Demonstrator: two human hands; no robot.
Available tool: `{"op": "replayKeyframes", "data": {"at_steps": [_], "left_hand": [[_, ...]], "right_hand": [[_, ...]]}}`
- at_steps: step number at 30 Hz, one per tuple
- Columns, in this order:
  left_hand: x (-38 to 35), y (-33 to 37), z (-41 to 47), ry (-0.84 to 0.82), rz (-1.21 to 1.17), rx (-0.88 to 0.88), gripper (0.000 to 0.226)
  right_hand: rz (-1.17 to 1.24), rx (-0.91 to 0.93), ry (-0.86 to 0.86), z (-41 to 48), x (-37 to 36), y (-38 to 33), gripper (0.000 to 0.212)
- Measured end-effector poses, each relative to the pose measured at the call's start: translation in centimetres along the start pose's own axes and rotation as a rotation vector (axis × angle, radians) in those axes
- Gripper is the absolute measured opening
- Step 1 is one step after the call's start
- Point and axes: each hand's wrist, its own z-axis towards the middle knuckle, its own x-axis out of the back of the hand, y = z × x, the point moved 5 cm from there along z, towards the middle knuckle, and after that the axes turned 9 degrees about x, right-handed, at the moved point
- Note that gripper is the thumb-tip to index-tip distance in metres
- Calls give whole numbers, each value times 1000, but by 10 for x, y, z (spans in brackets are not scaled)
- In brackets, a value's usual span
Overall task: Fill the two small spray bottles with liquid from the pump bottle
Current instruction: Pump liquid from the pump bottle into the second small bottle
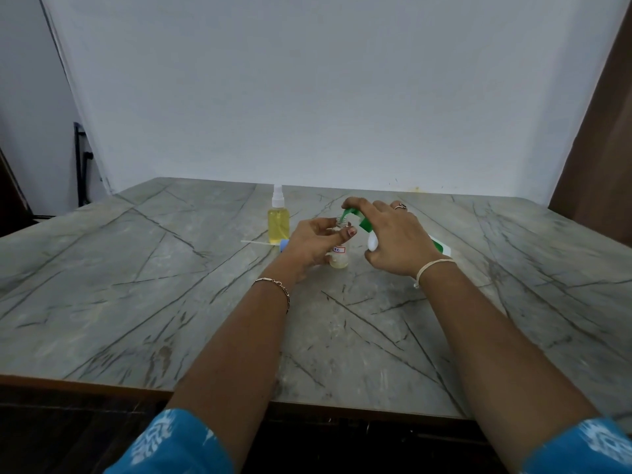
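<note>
On the table (136,302), the left hand (309,246) grips a small open bottle (338,256). At its 3 o'clock, the right hand (393,239) clasps the tilted pump bottle (371,236), spout over the opening. At 11 o'clock stands a filled spray bottle (278,217).

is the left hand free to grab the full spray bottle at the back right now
Probably not yet: the left hand is holding the small bottle under the pump bottle. The path to the full spray bottle looks open.
</note>
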Motion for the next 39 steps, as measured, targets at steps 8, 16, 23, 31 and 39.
{"op": "replayKeyframes", "data": {"at_steps": [8,16,23,31,39], "left_hand": [[0,-1,2,9,-2,8,26],[-1,0,0,-4,-3,10,21],[-2,-1,1,-2,24,5,25],[-1,-1,-1,-1,43,-2,32],[-2,1,-4,14,81,-23,20]], "right_hand": [[24,-10,-18,-2,0,1,87],[81,-16,18,1,3,-2,73],[37,-19,-4,-2,2,1,84],[51,-37,-29,-2,1,1,81],[0,-31,-3,0,3,-2,75]]}}
